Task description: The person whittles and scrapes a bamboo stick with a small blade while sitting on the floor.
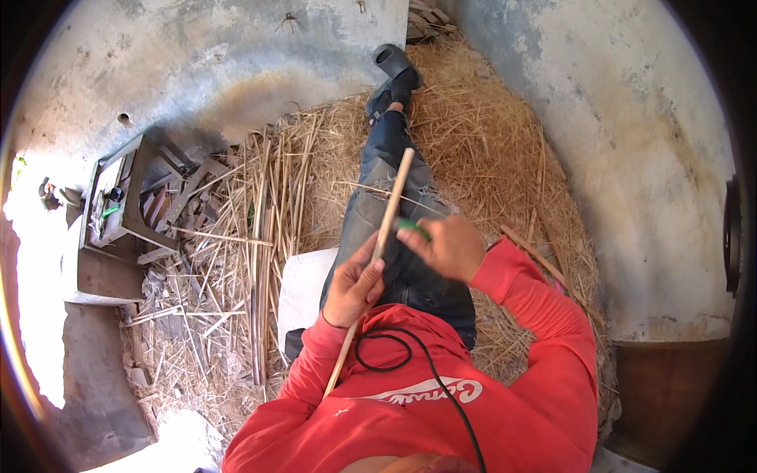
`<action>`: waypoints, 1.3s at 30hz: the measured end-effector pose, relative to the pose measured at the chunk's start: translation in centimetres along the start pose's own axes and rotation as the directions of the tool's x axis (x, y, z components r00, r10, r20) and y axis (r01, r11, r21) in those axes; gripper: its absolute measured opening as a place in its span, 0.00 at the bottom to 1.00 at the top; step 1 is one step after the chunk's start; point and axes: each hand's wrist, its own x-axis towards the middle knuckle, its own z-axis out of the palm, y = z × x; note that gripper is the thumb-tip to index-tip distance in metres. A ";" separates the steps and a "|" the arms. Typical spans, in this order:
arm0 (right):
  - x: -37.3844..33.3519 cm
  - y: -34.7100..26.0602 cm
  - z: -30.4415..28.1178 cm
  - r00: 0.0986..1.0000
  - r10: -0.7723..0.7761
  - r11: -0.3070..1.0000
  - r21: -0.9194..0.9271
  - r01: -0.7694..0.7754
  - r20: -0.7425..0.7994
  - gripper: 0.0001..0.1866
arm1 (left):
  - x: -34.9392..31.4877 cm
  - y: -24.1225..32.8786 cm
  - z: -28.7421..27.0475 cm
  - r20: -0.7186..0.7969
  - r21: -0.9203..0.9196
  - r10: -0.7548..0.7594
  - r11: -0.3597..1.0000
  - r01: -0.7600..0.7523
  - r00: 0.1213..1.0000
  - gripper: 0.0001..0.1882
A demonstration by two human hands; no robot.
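Pale, slender wooden stick (394, 197) slants near-left to far-right above the denim-clad lap (418, 290), left hand (355, 285) closed round its middle, right hand (451, 246) gripping a green-handled tool (413, 228) just beside it. Work on it looks under way; how much remains cannot be told.

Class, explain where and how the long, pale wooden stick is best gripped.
Probably near its middle, from the left: the long, pale wooden stick is slim, slanting up rightward. The left hand wraps it there, while the right hand holds a small green-handled tool beside its upper part.
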 end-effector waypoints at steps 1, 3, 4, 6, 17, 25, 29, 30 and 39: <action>-0.9 -0.4 0.7 0.996 -0.088 0.996 -0.031 0.087 -0.003 0.40 | 0.3 0.8 0.0 0.007 0.015 -0.002 1.000 0.002 1.000 0.31; 0.0 1.7 2.3 0.996 -0.004 1.000 -0.001 0.004 -0.090 0.39 | 0.5 1.6 0.7 0.001 0.037 0.011 0.999 -0.011 1.000 0.31; 0.5 3.1 2.7 0.991 0.041 0.999 0.016 -0.039 -0.130 0.38 | 0.7 1.2 1.1 0.004 0.033 0.026 0.999 -0.026 1.000 0.30; 1.9 2.2 -0.5 0.979 0.109 0.992 0.079 -0.097 -0.173 0.36 | 0.5 0.3 0.9 -0.006 0.032 0.057 0.998 -0.057 0.998 0.30; 1.9 2.4 -1.1 0.999 0.030 0.998 -0.060 -0.032 -0.022 0.42 | 0.0 0.1 1.2 -0.087 0.247 -0.006 0.969 0.027 0.996 0.29; 1.4 1.9 -0.1 0.999 -0.006 0.999 -0.052 0.003 -0.050 0.39 | 0.3 0.7 1.6 -0.104 0.277 -0.065 0.957 0.091 0.992 0.29; 1.1 1.4 0.7 0.998 0.002 0.996 -0.089 -0.008 -0.063 0.41 | 0.6 -0.3 0.7 -0.055 0.136 -0.104 0.985 0.111 0.993 0.29; 2.6 2.4 -0.3 0.992 0.074 0.993 -0.079 -0.082 -0.101 0.42 | 0.6 -0.3 0.7 -0.054 0.078 -0.108 0.991 0.112 0.993 0.29; 1.3 1.2 0.1 0.998 0.007 1.000 -0.011 -0.008 -0.063 0.40 | 0.9 -0.4 0.2 -0.044 -0.091 -0.104 0.991 0.100 0.994 0.31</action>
